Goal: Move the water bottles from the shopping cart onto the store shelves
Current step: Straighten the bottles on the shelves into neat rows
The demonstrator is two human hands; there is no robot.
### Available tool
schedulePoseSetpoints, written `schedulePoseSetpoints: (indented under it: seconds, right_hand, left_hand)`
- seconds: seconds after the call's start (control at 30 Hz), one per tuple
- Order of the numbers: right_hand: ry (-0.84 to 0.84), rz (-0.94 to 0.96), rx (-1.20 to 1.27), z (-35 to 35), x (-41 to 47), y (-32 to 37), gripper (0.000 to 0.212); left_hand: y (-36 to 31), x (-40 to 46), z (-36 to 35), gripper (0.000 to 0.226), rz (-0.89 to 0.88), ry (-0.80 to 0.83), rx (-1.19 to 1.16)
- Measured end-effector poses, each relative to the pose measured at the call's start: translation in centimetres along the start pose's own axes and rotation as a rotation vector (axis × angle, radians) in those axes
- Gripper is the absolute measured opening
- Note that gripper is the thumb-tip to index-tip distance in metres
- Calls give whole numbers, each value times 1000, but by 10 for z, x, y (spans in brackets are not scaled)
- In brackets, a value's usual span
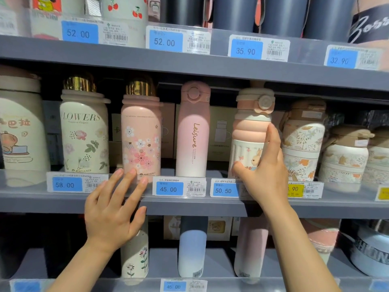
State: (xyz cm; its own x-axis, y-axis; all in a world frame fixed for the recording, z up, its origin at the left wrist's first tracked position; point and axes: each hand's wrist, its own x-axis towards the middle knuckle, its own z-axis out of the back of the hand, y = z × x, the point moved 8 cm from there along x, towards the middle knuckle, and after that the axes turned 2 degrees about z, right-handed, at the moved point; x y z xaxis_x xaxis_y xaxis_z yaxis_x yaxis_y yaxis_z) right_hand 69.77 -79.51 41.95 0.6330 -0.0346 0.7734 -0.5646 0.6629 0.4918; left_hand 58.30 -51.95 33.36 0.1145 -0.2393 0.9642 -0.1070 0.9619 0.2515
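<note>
Bottle with the rabbit print point(250, 133) is standing upright on the middle shelf point(189, 204); we are wrapping our right hand point(265, 171) around its lower body, while our left hand point(113, 207) is hovering with its fingers released. We are judging it rigid, smooth, probably top-heavy, best gripped mid-body.

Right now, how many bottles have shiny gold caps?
2, both on the middle shelf: the cream flowered bottle and the pink blossom bottle beside it. Others may hide behind.
</note>
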Motion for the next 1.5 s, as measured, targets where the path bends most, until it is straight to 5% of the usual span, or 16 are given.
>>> schedulePoseSetpoints:
  seconds: [0.33, 0.57, 0.77, 1.13, 1.5]
  right_hand:
    - [-2, -13, -82, -1, 0, -1, 108]
    - [-56, -21, -145, -1, -1, -3, 112]
    - [-84, 14, -90, 5, -9, -4, 107]
    - [-352, 183, -10, 79, -7, -48, 59]
    - [-135, 342, 110, 112, 21, -125, 59]
  left_hand:
    - [0, 3, 3, 45, 49, 29, -37]
    - [-31, 10, 0, 45, 360, 67, -163]
    - [-97, 45, -12, 44, 217, 113, -263]
    - [-188, 82, -20, 44, 104, 140, -362]
    - [-283, 96, -51, 41, 247, 108, -83]
